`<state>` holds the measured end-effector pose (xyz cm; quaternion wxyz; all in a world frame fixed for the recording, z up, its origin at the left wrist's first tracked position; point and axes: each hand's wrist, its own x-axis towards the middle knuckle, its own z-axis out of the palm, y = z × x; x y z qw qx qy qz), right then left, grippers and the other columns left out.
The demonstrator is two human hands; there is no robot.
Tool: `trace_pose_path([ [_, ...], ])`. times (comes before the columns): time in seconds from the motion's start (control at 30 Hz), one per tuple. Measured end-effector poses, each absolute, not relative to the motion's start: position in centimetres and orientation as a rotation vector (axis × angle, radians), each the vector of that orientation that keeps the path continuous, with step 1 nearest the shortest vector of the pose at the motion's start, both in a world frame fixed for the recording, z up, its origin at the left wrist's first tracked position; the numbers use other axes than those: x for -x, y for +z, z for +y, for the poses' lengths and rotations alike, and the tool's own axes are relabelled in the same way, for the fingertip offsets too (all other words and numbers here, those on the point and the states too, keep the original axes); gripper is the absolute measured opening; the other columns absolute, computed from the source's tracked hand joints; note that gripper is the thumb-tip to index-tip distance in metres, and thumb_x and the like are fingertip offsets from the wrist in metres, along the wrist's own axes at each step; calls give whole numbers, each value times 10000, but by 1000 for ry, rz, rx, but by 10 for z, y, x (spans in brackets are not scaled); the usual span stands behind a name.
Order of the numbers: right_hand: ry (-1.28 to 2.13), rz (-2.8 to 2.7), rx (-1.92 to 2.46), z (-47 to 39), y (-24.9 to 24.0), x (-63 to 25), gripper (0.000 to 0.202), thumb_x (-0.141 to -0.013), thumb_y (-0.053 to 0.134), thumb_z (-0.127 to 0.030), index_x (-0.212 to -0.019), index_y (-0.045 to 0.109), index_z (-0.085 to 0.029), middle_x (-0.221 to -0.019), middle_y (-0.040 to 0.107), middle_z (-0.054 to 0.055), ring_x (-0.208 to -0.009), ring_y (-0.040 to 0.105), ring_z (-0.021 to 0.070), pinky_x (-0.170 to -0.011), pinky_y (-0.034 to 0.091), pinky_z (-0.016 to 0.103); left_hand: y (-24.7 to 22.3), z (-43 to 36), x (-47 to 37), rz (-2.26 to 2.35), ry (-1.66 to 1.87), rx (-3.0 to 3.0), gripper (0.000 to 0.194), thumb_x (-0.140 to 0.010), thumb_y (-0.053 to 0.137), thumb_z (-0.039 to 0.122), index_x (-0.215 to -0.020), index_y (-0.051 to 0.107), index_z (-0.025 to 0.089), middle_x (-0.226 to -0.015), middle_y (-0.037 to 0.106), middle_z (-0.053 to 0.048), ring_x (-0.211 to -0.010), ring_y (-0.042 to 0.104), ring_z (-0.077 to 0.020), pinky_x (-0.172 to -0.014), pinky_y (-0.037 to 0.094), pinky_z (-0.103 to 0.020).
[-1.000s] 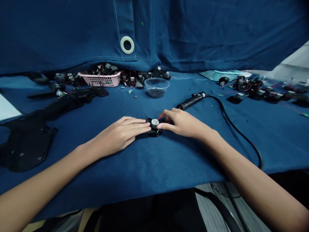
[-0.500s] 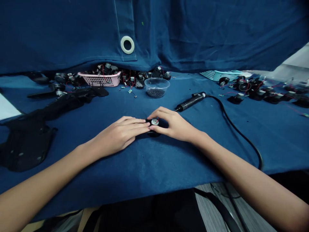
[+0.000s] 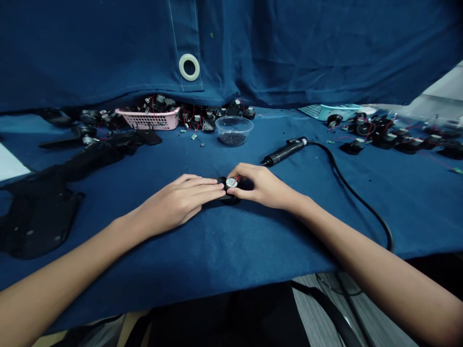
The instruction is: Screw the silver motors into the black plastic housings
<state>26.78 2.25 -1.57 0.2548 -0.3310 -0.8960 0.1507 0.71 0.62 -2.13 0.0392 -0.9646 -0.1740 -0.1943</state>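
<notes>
A small black plastic part lies on the blue cloth between my two hands, largely covered by them. My left hand rests over its left side, fingers close together and fingertips pressing on it; the thumb is mostly hidden. On top of the part sits a round, white-topped motor with a red wire. From the right, my right hand pinches this motor between thumb and forefinger. Just beyond that hand lies a black electric screwdriver, its tip close to the knuckles.
Behind stands a clear plastic bowl of small dark screws. A pink basket and a teal basket sit among several wired black parts. A large black piece lies left. The screwdriver's cable curves along the right.
The fingers of my right hand have closed in around the white-topped motor, and the hand has shifted slightly. My left hand stays in place on the black part.
</notes>
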Motion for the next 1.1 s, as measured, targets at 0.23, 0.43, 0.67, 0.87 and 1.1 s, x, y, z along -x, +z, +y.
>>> trace_pose_path([
  [0.23,427,-2458,877,22,-15,-268,185,-901,586,-334,-961,581,-159,-940,613,55,-858,568,167,-788,446,291,-21,6,-6,-534,-578,2980,527,-933,446,46,-1437,430,199,-1415,549,-69,-1357,458,-197,-1097,411,-418],
  [0.43,438,-2453,884,22,-16,-268,188,-900,584,-342,-961,580,-164,-931,613,54,-848,572,167,-780,445,288,-20,6,-5,-554,-577,3010,536,-933,454,56,-1443,425,218,-1405,559,-64,-1355,461,-195,-1098,415,-416],
  [0.67,433,-2458,887,22,-16,-268,188,-905,578,-343,-967,577,-165,-940,613,56,-853,573,169,-779,443,285,-21,6,-4,-531,-560,2986,504,-940,442,54,-1426,439,188,-1412,553,-58,-1363,447,-190,-1111,392,-409],
  [0.87,432,-2442,897,20,-17,-268,209,-909,582,-345,-1011,586,-162,-983,604,67,-879,571,172,-800,460,299,-20,6,-6,-525,-572,2957,500,-931,451,47,-1409,458,191,-1399,564,-67,-1341,474,-207,-1085,418,-426],
  [1.1,493,-2427,835,17,-17,-266,429,-917,584,-395,-1279,546,-167,-1200,583,94,-1095,564,190,-971,453,335,-20,4,-8,-488,-590,2896,443,-925,463,40,-1353,504,144,-1380,577,-93,-1316,498,-213,-1069,436,-427],
])
